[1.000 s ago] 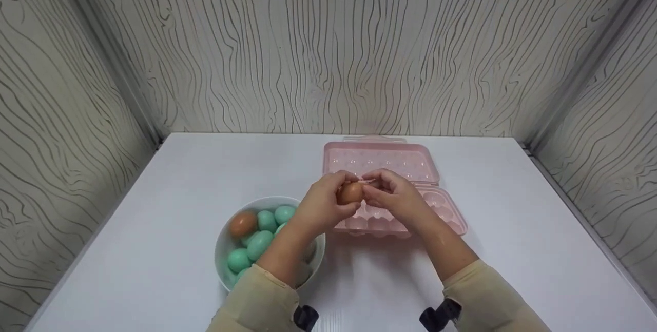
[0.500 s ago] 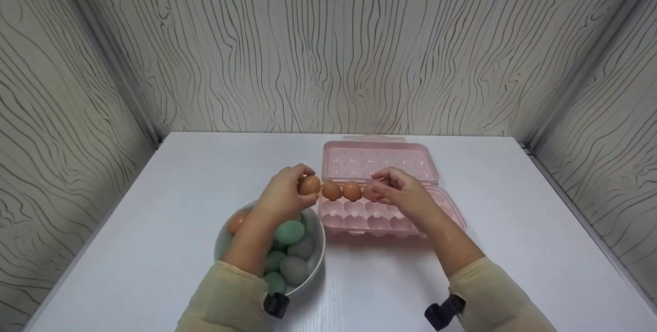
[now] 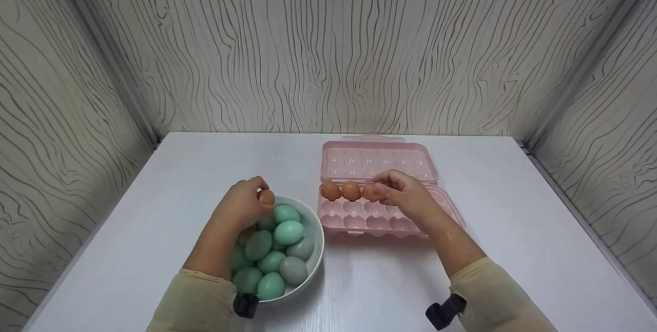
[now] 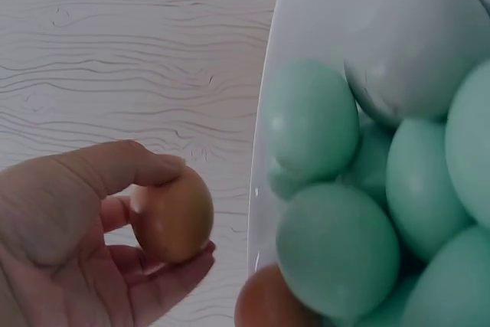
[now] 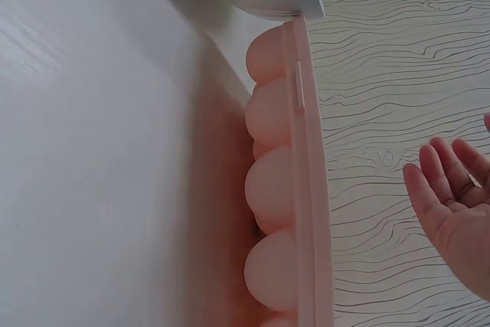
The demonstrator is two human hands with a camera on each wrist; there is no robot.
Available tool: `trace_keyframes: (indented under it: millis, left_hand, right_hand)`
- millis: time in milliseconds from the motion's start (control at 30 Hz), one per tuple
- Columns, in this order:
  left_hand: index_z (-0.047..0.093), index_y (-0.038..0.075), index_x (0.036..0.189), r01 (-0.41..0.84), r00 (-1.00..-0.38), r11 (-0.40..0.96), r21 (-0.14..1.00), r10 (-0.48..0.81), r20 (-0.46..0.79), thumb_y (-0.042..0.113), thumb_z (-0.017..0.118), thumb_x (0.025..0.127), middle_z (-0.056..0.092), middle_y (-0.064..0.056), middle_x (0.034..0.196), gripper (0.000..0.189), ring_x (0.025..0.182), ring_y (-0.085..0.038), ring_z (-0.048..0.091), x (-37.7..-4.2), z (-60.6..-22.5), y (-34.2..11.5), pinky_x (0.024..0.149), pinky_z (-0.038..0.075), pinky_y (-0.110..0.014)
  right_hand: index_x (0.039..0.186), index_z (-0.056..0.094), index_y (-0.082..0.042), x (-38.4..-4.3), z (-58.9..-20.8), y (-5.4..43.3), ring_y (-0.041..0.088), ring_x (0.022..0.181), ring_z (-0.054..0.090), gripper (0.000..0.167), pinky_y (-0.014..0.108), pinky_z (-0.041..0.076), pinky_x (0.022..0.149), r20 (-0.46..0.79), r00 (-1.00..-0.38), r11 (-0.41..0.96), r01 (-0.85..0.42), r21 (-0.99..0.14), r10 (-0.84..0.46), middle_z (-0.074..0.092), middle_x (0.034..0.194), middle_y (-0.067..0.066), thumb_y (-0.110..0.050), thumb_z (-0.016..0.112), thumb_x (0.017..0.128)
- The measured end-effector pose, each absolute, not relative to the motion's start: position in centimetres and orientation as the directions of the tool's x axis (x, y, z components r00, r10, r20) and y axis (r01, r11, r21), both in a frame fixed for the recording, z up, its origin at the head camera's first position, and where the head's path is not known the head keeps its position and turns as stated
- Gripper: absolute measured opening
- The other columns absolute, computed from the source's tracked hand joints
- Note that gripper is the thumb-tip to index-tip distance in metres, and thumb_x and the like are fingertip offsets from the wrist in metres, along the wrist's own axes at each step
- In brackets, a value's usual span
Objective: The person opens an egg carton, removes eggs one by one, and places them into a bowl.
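Observation:
My left hand (image 3: 237, 206) holds a brown egg (image 3: 266, 197) near the far left rim of the white bowl (image 3: 319, 250). In the left wrist view the thumb and fingers wrap this egg (image 4: 174, 216), beside the bowl wall. Several green eggs (image 3: 289, 232), grey eggs (image 3: 293, 270) and a brown egg (image 4: 269, 302) lie in the bowl. The pink egg carton (image 3: 354, 210) stands open. Three brown eggs (image 3: 351, 191) sit in its back row. Over the rightmost one hovers my right hand (image 3: 413, 199), fingers loosely bent and holding nothing in the right wrist view.
The carton's lid (image 3: 381, 160) lies folded back behind its base. Bowl and carton stand close side by side on a white table (image 3: 380, 286). Wood-patterned panels (image 3: 328, 55) enclose the table's back and sides.
The left hand has moved left from the carton to the bowl's far left side with a brown egg. The right hand has parted from that egg and shifted slightly right, fingers looser.

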State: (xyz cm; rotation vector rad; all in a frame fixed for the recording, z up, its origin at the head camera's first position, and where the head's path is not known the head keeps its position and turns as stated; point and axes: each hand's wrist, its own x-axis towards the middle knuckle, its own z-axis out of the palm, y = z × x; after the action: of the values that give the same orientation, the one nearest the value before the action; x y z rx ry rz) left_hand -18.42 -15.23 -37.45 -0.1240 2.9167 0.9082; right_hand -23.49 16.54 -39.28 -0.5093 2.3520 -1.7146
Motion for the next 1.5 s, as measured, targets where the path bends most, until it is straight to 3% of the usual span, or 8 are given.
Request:
trace_keyframes:
  millis: [200,467,733,900,1067,1267,1367,1500]
  left_hand:
    - [0.054,0.004,0.103,-0.125,-0.989,0.867,0.482,-0.071,-0.128,0.013,0.062,0.075,0.055,-0.009,0.091,0.031,0.08,-0.023,0.05,-17.4,-37.7,-16.7,0.07,0.047,-0.04]
    - [0.056,0.004,0.098,-0.088,-0.994,0.889,0.449,-0.052,-0.092,0.014,0.052,0.083,0.055,-0.007,0.084,0.019,0.074,-0.022,0.05,-16.7,-37.9,-16.5,0.065,0.047,-0.038]
    - [0.061,0.005,0.1,-0.011,-0.999,0.909,0.416,0.004,-0.036,0.014,0.062,0.078,0.056,-0.007,0.086,0.024,0.077,-0.021,0.053,-16.8,-38.9,-15.5,0.069,0.048,-0.039]
    - [0.058,0.008,0.08,0.004,-1.0,0.912,0.41,0.01,-0.012,0.012,0.058,0.079,0.049,-0.004,0.074,0.004,0.068,-0.02,0.045,-17.0,-39.7,-15.0,0.06,0.043,-0.034]
    - [0.051,0.012,0.068,0.002,-1.0,0.922,0.387,0.01,-0.018,0.013,0.058,0.079,0.044,-0.004,0.071,0.014,0.07,-0.021,0.041,-17.2,-40.1,-14.7,0.06,0.04,-0.034]
    - [0.059,0.009,0.083,0.007,-0.999,0.916,0.402,0.022,-0.032,0.016,0.059,0.081,0.047,-0.005,0.077,0.007,0.072,-0.021,0.044,-17.4,-40.1,-14.8,0.064,0.044,-0.036]
    - [0.062,0.007,0.101,-0.01,-0.998,0.912,0.411,0.015,-0.057,0.018,0.058,0.082,0.052,-0.006,0.087,0.022,0.08,-0.022,0.05,-17.4,-39.9,-14.8,0.071,0.048,-0.04]
    - [0.059,0.007,0.115,-0.033,-0.996,0.91,0.414,0.004,-0.089,0.02,0.06,0.082,0.055,-0.008,0.098,0.035,0.09,-0.023,0.053,-17.4,-39.6,-15.0,0.078,0.048,-0.044]
  right_hand:
    - [0.113,0.054,0.002,-23.6,-39.4,16.7,0.031,0.095,0.058,0.04,0.032,0.05,0.082,0.037,-0.923,0.284,-0.155,-0.946,-0.382,0.057,0.099,0.01,-0.029,0.06,0.088]
    - [0.111,0.055,0.003,-23.5,-39.3,16.6,0.026,0.094,0.06,0.035,0.035,0.049,0.084,0.039,-0.914,0.267,-0.158,-0.951,-0.403,0.058,0.103,0.016,-0.025,0.058,0.09]
    - [0.111,0.055,0.004,-23.5,-39.2,16.5,0.031,0.099,0.059,0.034,0.035,0.049,0.083,0.034,-0.917,0.288,-0.16,-0.944,-0.397,0.06,0.101,0.012,-0.023,0.057,0.09]
    - [0.111,0.054,0.006,-23.6,-39.4,16.6,0.035,0.102,0.057,0.034,0.042,0.047,0.087,0.044,-0.916,0.281,-0.167,-0.945,-0.399,0.058,0.102,0.015,-0.022,0.057,0.091]
    - [0.109,0.056,0.004,-23.6,-39.4,16.6,0.032,0.101,0.059,0.035,0.046,0.046,0.088,0.051,-0.917,0.277,-0.172,-0.945,-0.395,0.058,0.098,0.011,-0.025,0.059,0.089]
    - [0.108,0.058,0.0,-23.6,-39.4,16.6,0.026,0.098,0.06,0.034,0.044,0.047,0.087,0.051,-0.922,0.289,-0.172,-0.942,-0.383,0.059,0.098,0.008,-0.027,0.06,0.088]
    - [0.108,0.057,0.002,-23.7,-39.5,16.7,0.024,0.096,0.06,0.034,0.043,0.047,0.087,0.051,-0.922,0.294,-0.174,-0.94,-0.384,0.059,0.099,0.011,-0.026,0.059,0.089]
    - [0.108,0.056,0.003,-23.8,-39.7,16.8,0.025,0.097,0.06,0.034,0.043,0.046,0.087,0.062,-0.915,0.286,-0.188,-0.939,-0.399,0.059,0.102,0.015,-0.025,0.058,0.09]
